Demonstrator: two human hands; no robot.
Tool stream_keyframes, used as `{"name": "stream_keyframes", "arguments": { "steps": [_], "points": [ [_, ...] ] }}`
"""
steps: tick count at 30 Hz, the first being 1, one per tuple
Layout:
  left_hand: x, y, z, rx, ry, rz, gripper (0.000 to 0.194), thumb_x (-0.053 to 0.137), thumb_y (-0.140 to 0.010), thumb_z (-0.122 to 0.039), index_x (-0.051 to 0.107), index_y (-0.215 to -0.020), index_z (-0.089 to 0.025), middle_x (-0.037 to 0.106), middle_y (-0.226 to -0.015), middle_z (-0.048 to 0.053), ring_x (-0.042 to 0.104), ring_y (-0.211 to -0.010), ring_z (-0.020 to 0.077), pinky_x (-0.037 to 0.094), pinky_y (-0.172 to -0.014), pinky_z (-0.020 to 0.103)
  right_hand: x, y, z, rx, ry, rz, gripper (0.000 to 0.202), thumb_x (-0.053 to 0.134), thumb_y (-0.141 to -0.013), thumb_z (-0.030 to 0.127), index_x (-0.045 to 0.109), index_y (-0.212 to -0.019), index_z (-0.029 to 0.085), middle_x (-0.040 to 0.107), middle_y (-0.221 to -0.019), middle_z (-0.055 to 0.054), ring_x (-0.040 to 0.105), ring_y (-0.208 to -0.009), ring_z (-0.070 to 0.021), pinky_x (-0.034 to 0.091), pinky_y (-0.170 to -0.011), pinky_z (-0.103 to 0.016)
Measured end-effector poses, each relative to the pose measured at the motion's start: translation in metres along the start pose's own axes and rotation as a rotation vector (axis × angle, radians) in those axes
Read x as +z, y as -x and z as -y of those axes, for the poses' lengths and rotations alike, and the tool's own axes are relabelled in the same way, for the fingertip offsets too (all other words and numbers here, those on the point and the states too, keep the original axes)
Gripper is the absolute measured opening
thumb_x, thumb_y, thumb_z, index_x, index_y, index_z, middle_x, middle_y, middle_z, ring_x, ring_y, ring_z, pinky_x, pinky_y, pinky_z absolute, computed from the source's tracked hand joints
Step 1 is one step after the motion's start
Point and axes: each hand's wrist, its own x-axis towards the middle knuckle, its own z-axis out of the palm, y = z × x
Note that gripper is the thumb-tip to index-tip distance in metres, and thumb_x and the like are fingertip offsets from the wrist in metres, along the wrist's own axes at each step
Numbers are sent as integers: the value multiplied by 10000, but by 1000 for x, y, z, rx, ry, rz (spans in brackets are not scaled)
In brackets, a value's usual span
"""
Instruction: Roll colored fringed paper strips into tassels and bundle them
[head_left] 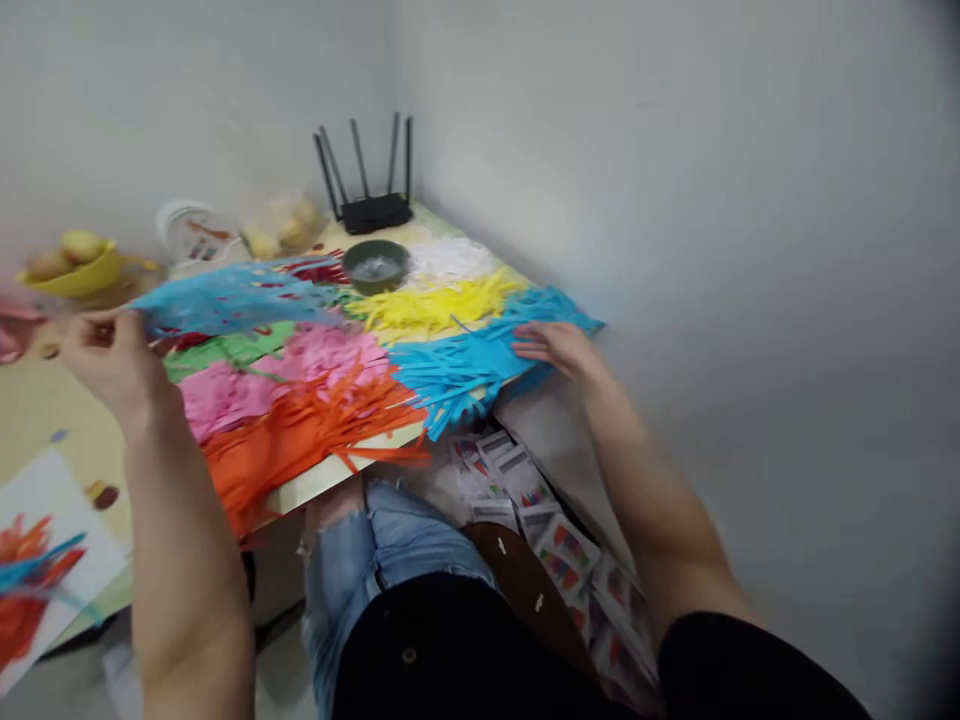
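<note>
My left hand (112, 355) is raised over the table's left part, its fingers pinched on one end of a light blue fringed strip (225, 298) that stretches to the right, smeared by motion. My right hand (559, 345) lies with spread fingers on a pile of blue fringed strips (472, 360) at the table's right edge. Between the hands are pink strips (330, 355), green strips (240, 347) and orange strips (300, 430). Yellow strips (439, 308) and white strips (450, 260) lie behind the blue pile.
A dark green bowl (375, 268) stands before a black router (375, 212). At the back left are a yellow bowl (82, 275) of round fruit and a white container (196, 235). White paper (82, 510) bears coloured strips. Printed packets (525, 480) lie below the table.
</note>
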Motion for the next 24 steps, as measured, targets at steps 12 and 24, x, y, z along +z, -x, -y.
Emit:
{"name": "stream_keyframes", "arguments": {
  "steps": [12,24],
  "points": [
    [-118,112,-37,524,-576,276,35,589,-863,-227,616,-871,-206,717,-839,25,672,-758,176,500,-747,319,217,189,154,-1477,64,343,445,614,-955,426,622,-1295,140,692,-1305,-145,590,-1249,-263,453,-1103,-452],
    [-155,128,-19,583,-591,263,58,552,-902,-218,606,-881,-209,743,-917,53,685,-879,208,491,-830,338,255,204,177,-1499,492,401,274,514,-948,146,690,-1158,141,717,-1244,-131,565,-1163,-288,421,-987,-427]
  ]
}}
